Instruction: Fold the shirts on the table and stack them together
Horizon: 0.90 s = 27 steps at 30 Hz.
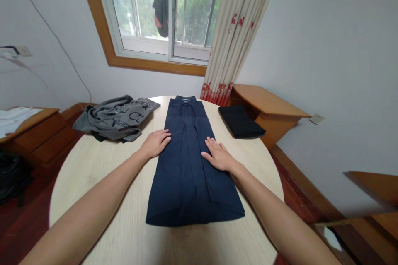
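Observation:
A navy blue button-up shirt [186,174] lies lengthwise on the round table [105,174], its collar at the far end and its hem toward me. Both of its sides are folded inward, so it makes a long narrow panel with the sleeves along the middle. My left hand [155,143] rests at the shirt's left edge, fingers stretched out and fingertips on the cloth. On the right part of the shirt my right hand [217,154] lies flat, palm down, with the fingers apart. Neither hand grips the fabric.
A rumpled grey printed garment [120,118] lies at the table's far left. Folded black cloth [241,121] sits at the far right. Beyond are a wooden desk [270,101], a floral curtain [230,49] and a window [168,12]. Wooden drawers [46,136] stand at left.

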Tool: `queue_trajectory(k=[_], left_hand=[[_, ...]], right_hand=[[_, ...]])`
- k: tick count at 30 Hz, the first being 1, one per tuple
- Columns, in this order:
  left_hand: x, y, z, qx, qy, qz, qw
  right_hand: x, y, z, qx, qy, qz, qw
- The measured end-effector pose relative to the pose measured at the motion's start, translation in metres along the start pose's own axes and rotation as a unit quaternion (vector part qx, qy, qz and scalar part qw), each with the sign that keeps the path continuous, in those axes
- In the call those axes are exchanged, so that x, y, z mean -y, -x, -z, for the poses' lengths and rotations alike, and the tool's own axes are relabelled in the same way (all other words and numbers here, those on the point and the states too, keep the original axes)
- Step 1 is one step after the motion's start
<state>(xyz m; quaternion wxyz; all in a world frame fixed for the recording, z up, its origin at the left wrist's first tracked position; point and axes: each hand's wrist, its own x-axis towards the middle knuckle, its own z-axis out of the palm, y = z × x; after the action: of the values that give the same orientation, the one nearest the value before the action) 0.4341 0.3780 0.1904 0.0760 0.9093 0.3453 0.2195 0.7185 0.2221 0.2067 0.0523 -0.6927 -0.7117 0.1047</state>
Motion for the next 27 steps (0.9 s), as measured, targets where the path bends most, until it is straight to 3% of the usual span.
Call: queue_trajectory(k=[4,10,14,18,21,27], left_hand=[[-0.001,0.000,0.000,-0.004,0.000,0.005,1.000],[-0.002,-0.001,0.001,-0.009,0.008,0.010,1.000],[0.000,-0.001,0.001,-0.012,0.015,0.012,1.000],[0.000,-0.001,0.000,-0.015,0.016,0.016,1.000],[-0.001,-0.002,0.001,-0.013,0.012,0.017,1.000],[-0.001,-0.001,0.001,-0.012,0.016,0.013,1.000]], right_hand=[[0.003,-0.026,0.015,-0.026,0.018,-0.021,0.999],[-0.004,-0.103,0.047,-0.053,0.030,-0.040,0.997],[-0.009,-0.127,0.034,-0.032,0.031,-0.063,0.997],[-0.012,-0.124,0.012,-0.043,0.019,-0.055,0.997],[-0.009,-0.111,0.009,-0.041,0.018,-0.043,0.998],[0.012,-0.058,0.006,-0.039,0.017,0.017,0.999]])
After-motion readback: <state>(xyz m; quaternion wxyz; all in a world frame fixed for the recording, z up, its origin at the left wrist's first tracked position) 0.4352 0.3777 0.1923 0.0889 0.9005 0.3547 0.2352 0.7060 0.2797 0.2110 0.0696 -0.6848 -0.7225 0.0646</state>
